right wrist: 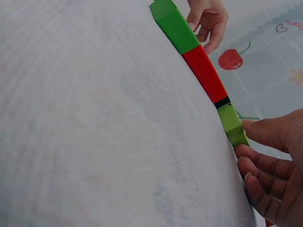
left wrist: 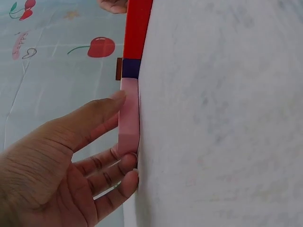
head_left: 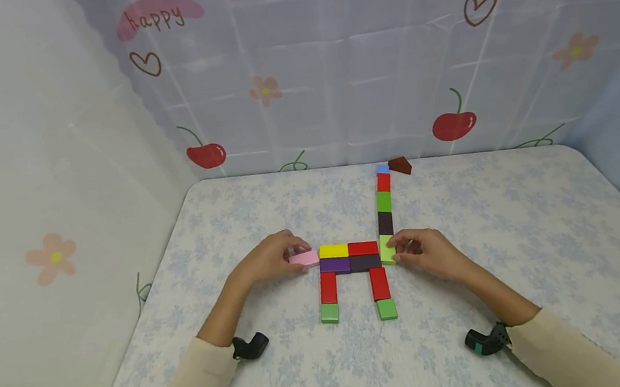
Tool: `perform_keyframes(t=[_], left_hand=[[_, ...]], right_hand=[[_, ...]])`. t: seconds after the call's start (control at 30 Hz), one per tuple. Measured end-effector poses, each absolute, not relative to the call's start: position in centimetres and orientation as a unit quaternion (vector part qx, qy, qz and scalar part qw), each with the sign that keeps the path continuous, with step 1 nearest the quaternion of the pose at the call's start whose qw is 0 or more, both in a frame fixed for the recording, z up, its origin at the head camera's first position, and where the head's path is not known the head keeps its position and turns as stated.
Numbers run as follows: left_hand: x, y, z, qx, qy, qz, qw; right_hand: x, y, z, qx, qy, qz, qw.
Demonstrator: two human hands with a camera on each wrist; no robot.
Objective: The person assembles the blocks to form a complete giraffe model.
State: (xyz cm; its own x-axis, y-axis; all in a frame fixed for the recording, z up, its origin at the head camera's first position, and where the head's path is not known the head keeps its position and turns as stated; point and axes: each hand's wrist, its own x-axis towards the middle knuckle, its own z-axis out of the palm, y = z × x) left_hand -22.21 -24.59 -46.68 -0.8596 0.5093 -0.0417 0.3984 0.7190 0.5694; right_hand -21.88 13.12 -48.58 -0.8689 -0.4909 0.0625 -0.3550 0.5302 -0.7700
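My left hand pinches a pink block between thumb and fingers, at the left end of a flat block figure. Its body has yellow and red blocks above purple and black ones. Two legs hang below, each a red block ending in a green block. On the right, my right hand holds the light green block by its edges, thumb and fingertips around it. Above that runs a column of black, green, red and blue blocks.
A brown angular block lies beside the column's top, near the table's back edge. The figure lies on a table with a pale floral cover. A printed curtain hangs behind, and others stand at both sides.
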Motion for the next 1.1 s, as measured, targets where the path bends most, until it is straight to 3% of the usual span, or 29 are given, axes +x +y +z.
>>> perform_keyframes(t=[1.1], left_hand=[[-22.73,-25.24,-47.55,0.249,0.905,0.331,0.09]], right_hand=[[-22.03,12.89,-49.0,-0.24,0.873,-0.418,0.067]])
